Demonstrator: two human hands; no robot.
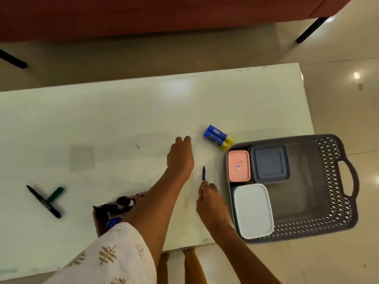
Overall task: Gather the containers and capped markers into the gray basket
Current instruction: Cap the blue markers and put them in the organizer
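The gray basket (332, 181) overhangs the table's right end. Inside it lie a pink container (239, 166), a dark gray container (269, 162) and a pale blue container (253, 211). My right hand (211, 203) is just left of the basket, shut on a blue marker (203, 173) that points away from me. My left hand (180, 155) hovers over the table with fingers curled down; whether it holds anything is hidden. Two blue and yellow glue sticks (218, 137) lie beyond it. A black marker (44, 201) and a green cap (55, 194) lie far left.
A dark tray (102, 214) with black and blue pieces sits at the near table edge, partly behind my left arm. A red sofa (164, 13) on black legs stands beyond the white table (102, 119). Glossy floor surrounds the table.
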